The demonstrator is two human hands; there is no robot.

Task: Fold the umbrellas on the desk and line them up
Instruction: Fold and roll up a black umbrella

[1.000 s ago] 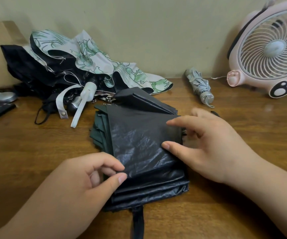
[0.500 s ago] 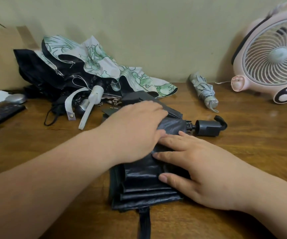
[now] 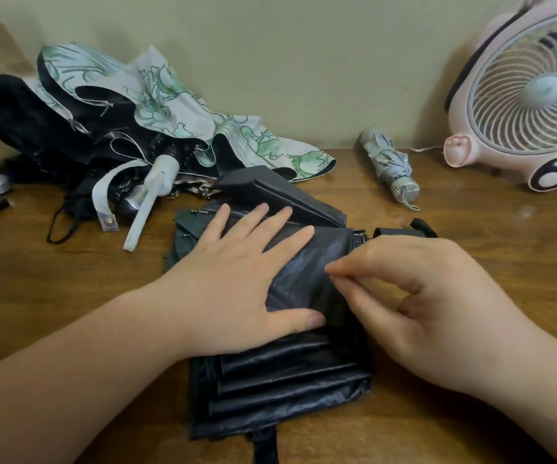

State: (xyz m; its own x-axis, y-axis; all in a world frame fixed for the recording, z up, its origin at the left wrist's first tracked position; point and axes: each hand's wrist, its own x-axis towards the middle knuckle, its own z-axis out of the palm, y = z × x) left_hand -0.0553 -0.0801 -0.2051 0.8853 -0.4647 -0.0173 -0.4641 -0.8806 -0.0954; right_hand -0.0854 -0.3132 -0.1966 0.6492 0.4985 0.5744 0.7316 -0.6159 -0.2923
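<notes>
Pressing down flat, the left hand [image 3: 237, 279] lies on the black umbrella [image 3: 287, 380] with its fingers straight and spread, gripping nothing. The right hand [image 3: 421, 306] is curled, thumb and forefinger meeting on a fold of the black cloth at the umbrella's right side. That umbrella lies half pleated in the middle of the desk [image 3: 69, 279], nearest the person, its folds stacked toward the near edge.

Much of it is covered. Both hands hide the centre of the canopy, and the right hand blocks most of its dark handle [image 3: 401, 231], so only the far tip shows. Its strap [image 3: 265, 447] runs off the bottom of the view. On the far right the pink fan [image 3: 521, 95] is cut by the edge. On the far left the floral umbrella [image 3: 170, 105] sprawls open against the wall over a tangle of dark cloth; I cannot tell where one ends and the other begins. A small folded grey umbrella [image 3: 387, 162] lies well apart, far right of centre, near the fan.

Half a second ago the left hand was cupped over the far part of the canopy and the right hand lay flat on it with the handle in plain sight. Now the left hand has flattened, and the right hand has risen into its pinch.
</notes>
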